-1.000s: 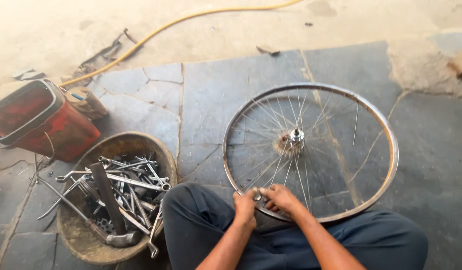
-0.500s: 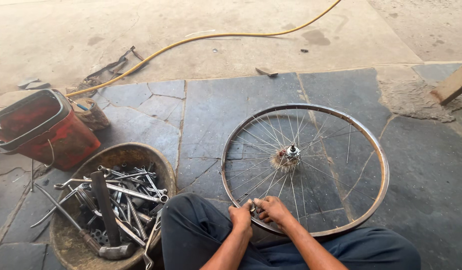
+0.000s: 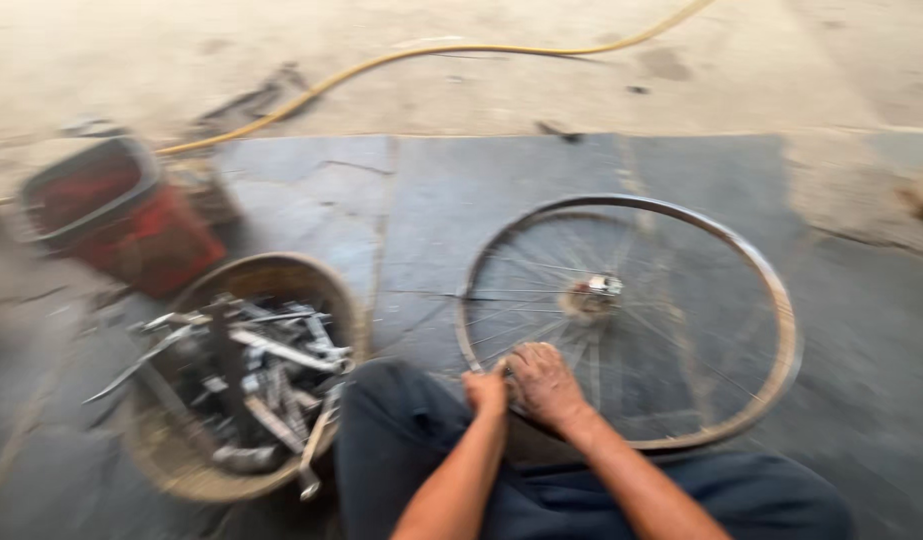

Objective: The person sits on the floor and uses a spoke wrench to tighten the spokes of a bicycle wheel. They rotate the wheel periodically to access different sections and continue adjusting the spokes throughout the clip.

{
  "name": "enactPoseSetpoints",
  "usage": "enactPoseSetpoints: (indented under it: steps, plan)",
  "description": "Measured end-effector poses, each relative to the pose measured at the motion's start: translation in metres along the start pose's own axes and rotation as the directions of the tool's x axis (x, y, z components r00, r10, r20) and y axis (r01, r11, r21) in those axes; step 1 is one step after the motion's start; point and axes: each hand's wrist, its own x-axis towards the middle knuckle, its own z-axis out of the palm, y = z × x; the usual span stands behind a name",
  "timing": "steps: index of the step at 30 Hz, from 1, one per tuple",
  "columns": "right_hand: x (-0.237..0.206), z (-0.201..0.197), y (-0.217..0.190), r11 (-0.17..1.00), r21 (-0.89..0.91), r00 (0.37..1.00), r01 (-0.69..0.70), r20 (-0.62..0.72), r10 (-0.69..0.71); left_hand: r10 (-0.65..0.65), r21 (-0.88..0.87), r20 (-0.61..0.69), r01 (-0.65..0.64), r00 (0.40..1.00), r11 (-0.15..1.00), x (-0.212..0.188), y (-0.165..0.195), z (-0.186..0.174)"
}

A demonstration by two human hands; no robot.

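Two hands meet at the near edge of a spoked bicycle wheel lying flat on dark stone paving; the step in hand appears to be spoke adjustment, which likely calls for small, careful turns. Left of the fingers sits a round basket of metal tools, beyond it a red container, unlabelled as far as blur allows. Left hand looks curled shut; right hand presses on spokes, grip unclear.
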Motion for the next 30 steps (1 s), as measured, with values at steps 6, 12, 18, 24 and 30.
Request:
enactPoseSetpoints:
  steps: [6, 12, 18, 24, 30]
  plan:
    - [0.047, -0.002, 0.024, 0.942, 0.078, 0.818, -0.327, 0.523, 0.241, 0.011, -0.073, 0.025, -0.009, 1.0, 0.997, 0.01, 0.028, 0.0]
    - [0.075, 0.02, 0.024, 0.911, -0.033, 0.622, -0.411, 0.721, 0.307, -0.11, -0.238, 0.111, 0.134, 0.988, 0.962, 0.013, 0.032, -0.01]
    - [0.057, 0.023, 0.035, 0.95, 0.042, 0.776, -0.31, 0.588, 0.227, -0.16, -0.442, 0.258, 0.264, 0.953, 0.857, 0.017, 0.033, -0.006]
    - [0.04, 0.018, 0.04, 0.979, 0.182, 0.945, -0.089, 0.327, 0.025, -0.024, -0.631, 0.276, 0.2, 0.961, 0.749, 0.025, 0.025, 0.007]
    - [0.054, 0.025, 0.053, 0.992, 0.105, 0.916, -0.073, 0.401, 0.025, 0.017, -0.37, 0.177, 0.05, 0.984, 0.928, 0.025, 0.028, 0.012]
